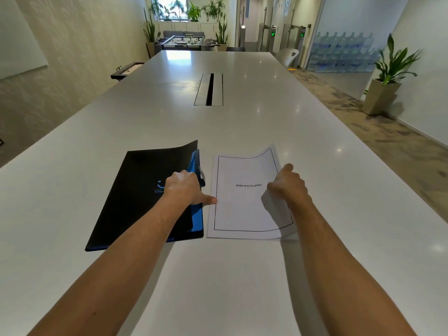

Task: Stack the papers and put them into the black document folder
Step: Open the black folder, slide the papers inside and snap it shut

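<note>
A black document folder (135, 190) with a blue inside lies on the white table (218, 122), its cover lifted a little along the right edge. My left hand (186, 187) holds that cover edge, thumb pointing right and touching the papers. Right beside the folder lies a stack of white papers (240, 209), the top sheet reading "BIBLIOGRAPHY" inside a black border. My right hand (288, 184) grips the stack's right edge and lifts it, so the sheets curl up on that side.
A cable slot (209, 89) is set into the table's middle, farther back. A white chair (288, 57) stands at the far right edge. Potted plants, a foosball table and stacked water bottles are beyond the table.
</note>
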`<state>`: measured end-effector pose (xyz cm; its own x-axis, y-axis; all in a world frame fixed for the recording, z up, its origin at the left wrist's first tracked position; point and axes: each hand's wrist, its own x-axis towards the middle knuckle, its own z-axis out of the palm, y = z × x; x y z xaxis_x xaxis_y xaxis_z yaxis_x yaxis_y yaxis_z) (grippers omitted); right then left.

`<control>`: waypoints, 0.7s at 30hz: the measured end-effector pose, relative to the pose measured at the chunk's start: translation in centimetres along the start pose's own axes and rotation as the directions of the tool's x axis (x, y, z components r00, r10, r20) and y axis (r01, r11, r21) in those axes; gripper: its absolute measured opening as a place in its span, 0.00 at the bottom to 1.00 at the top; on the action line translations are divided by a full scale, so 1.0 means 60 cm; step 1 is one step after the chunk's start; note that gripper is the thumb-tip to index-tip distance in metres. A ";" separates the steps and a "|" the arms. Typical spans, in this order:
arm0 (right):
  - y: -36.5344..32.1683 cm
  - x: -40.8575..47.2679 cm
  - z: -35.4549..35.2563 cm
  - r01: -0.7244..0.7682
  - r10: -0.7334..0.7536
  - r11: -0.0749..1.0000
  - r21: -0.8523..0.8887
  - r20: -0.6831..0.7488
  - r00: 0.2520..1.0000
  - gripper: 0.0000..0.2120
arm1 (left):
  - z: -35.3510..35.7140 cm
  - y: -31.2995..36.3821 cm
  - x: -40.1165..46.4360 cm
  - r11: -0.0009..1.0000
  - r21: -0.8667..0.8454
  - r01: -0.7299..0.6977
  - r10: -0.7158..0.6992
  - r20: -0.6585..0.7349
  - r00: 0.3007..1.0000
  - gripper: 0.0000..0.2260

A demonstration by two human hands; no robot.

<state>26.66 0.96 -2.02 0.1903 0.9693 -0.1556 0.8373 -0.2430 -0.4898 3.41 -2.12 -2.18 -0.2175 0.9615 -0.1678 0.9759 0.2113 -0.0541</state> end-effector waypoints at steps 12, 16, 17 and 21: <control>0.034 0.023 -0.020 -0.139 0.038 0.840 0.525 0.200 0.979 0.11 | 0.000 0.001 -0.007 0.999 -0.048 0.004 -0.004 -0.002 1.000 0.35; 0.043 0.029 -0.014 -0.079 -0.048 0.880 0.469 0.253 0.966 0.01 | -0.004 -0.001 -0.011 0.998 -0.068 -0.002 0.003 0.008 1.000 0.35; 0.045 0.031 -0.010 -0.061 -0.069 0.880 0.471 0.254 0.965 0.05 | -0.005 -0.002 -0.011 0.997 -0.073 -0.004 0.005 0.013 1.000 0.35; 0.042 0.024 -0.018 -0.043 -0.107 0.793 0.608 0.208 0.972 0.06 | -0.014 -0.010 -0.010 0.989 -0.148 0.005 0.005 0.065 0.998 0.33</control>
<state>29.58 1.79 -2.57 -0.0111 0.9606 -0.2777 0.3442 -0.2571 -0.9030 2.98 -2.68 -1.22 -0.2134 0.9491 -0.2315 0.9666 0.2395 0.0909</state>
